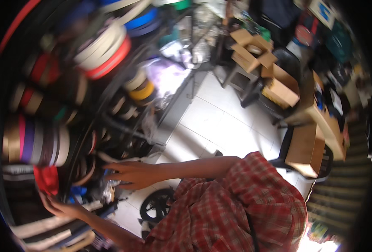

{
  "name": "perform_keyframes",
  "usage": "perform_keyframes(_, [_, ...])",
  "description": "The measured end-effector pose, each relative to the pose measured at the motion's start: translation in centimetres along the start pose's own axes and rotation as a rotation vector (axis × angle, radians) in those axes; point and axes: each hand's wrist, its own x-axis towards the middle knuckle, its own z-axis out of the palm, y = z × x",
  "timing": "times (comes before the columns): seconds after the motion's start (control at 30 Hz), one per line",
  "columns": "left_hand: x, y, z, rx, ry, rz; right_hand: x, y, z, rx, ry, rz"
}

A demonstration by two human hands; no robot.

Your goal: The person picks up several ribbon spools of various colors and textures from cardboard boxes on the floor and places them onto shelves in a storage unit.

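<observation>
My left hand (60, 207) reaches up at the lower left, its fingers stretched and touching or nearly touching a bright red bundle (47, 179), perhaps cloth or ribbon; blur hides any contact. Just above that bundle lies a row of ribbon or tape rolls (36, 140) in gold, pink, purple, grey and white. To the right, my right hand (132, 174) hangs in front of the shelf with fingers spread, apparently holding nothing. Its fingertips are near dark rolls (85, 168) and crumpled clear plastic (107, 189).
A dark metal rack (106, 94) carries more rolls, including large white and red ones (104, 52). White floor tiles (207, 119) run down the middle. Opened cardboard boxes (305, 147) sit on chairs and stools at right. A black wheel (156, 205) stands near my body.
</observation>
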Motion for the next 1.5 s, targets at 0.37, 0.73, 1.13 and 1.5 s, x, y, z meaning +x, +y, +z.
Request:
perform_keyframes(0.37, [-36.6,21.6,21.2,-0.498,-1.126,-0.754,-38.9,-2.0,-17.4,-0.245,0.653,1.025])
perform_keyframes(0.73, [-49.2,38.4,33.0,-0.786,-1.834,-0.672,-54.5,-10.5,-25.6,-0.380,1.470,1.236])
perform_keyframes(1.13, [-57.4,40.7,47.1,-0.608,-1.965,-0.927,-58.9,-2.6,-37.5,-0.161,1.465,1.389])
perform_keyframes(1.5, [-57.6,42.0,64.1,-0.569,-1.775,-0.951,-58.8,13.4,-58.7,0.114,1.214,1.181])
